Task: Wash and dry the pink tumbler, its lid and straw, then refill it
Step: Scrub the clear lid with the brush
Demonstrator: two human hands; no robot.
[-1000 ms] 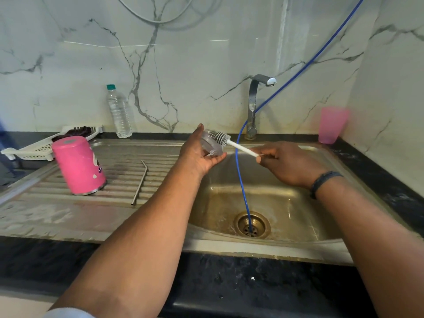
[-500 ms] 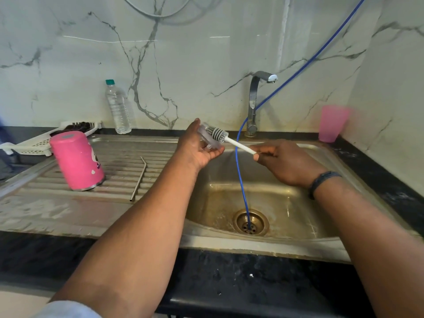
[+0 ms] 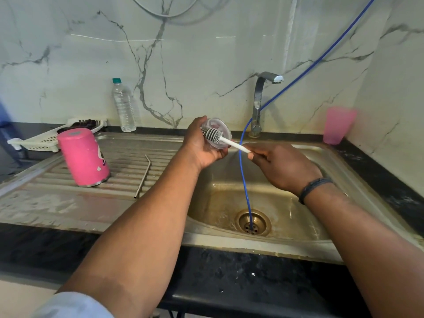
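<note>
From the head camera, the clear plastic lid (image 3: 218, 133) is held above the back left corner of the sink basin (image 3: 270, 198), cupped in the left hand (image 3: 202, 145), whose fingers curl round its rim from behind and below. The right hand (image 3: 282, 166) pinches the white handle of a small bottle brush (image 3: 212, 134), fingers closed round the stem, and the bristle head lies against the lid's inner face.

The lid looks light, thin and stiff, and probably slick if it is wet or soapy; I would take it by the rim, as it is held here, since a squeeze across the face might flex it. The pink tumbler (image 3: 83, 157) stands upside down on the ribbed drainboard (image 3: 68, 198), toward its back left, leaning a little. It looks rigid with a metal rim, heavier than the lid and best gripped round the body. The bent metal straw (image 3: 143, 176) lies just beside it on the ribs, thin and prone to roll, so pinch it mid-length.

Hard to tell: whether the tap (image 3: 263, 99) is running, as I see no stream, and whether there is soap on the brush. The lid's far side is behind the bristles and the fingers. A blue hose (image 3: 244, 180) drops into the drain, and its upper end runs out of the frame. The pink cup (image 3: 337, 126) at the back right corner is blurred.
</note>
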